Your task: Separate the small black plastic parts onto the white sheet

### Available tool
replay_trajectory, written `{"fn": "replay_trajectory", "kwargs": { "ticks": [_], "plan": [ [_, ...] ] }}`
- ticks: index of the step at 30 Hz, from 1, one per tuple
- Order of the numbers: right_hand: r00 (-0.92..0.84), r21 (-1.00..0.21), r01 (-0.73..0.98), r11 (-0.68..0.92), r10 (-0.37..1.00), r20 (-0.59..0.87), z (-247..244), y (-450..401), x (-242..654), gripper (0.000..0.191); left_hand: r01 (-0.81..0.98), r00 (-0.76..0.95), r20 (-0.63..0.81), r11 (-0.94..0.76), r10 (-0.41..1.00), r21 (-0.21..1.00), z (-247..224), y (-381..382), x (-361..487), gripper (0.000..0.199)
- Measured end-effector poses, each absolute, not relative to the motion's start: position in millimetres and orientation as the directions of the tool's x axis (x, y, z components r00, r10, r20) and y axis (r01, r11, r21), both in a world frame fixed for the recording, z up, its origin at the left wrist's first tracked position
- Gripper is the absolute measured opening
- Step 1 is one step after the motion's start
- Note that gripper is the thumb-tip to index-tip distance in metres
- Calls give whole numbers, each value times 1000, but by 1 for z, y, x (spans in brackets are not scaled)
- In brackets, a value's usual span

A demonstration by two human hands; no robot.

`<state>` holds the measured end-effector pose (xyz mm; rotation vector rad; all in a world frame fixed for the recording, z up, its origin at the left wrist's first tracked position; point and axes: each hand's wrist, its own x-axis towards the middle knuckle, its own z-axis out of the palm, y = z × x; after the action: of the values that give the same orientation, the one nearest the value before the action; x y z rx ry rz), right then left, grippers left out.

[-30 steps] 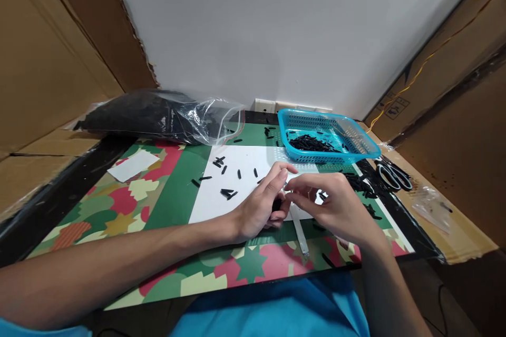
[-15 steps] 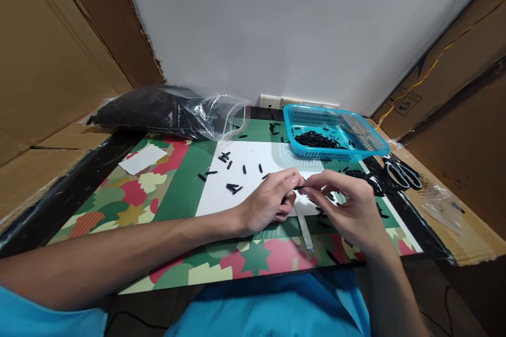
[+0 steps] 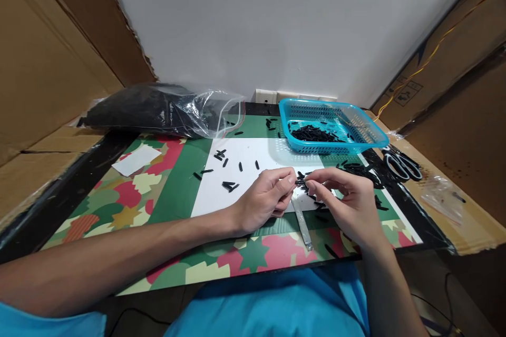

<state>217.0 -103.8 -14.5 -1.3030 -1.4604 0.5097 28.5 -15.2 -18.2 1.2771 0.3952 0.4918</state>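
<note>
My left hand (image 3: pixel 274 192) is closed, with its thumb pressed over curled fingers at the middle of the mat. From its thumb tip a small black strip (image 3: pixel 299 182) sticks out toward my right hand (image 3: pixel 342 197). The fingertips of my right hand are pinched at the other end of that strip. Beneath the hands lies a slim, flat silvery bar (image 3: pixel 302 224). Loose black pieces (image 3: pixel 228 186) are scattered on the white sheet (image 3: pixel 211 197) to the left, and more lie under and behind my right hand.
A blue perforated basket (image 3: pixel 336 148) with a heap of black pieces stands at the back right. Scissors (image 3: pixel 401 164) and a small clear bag (image 3: pixel 443 200) lie at the right. A large bag of black material (image 3: pixel 158 110) rests at the back left, near a white paper (image 3: pixel 136 160).
My right hand has shifted slightly and its fingertips sit a little differently at the black strip. My left hand stays closed. The whole view has moved slightly.
</note>
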Motion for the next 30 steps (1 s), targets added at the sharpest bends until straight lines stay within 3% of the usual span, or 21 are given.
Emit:
{"fn": "replay_trajectory", "kwargs": {
  "ticks": [30],
  "plan": [
    [36, -588, 685, 431, 785, 618, -31, -97, 218, 11, -128, 837, 27, 148, 546, 981, -24, -12, 28, 47]
  ]
}}
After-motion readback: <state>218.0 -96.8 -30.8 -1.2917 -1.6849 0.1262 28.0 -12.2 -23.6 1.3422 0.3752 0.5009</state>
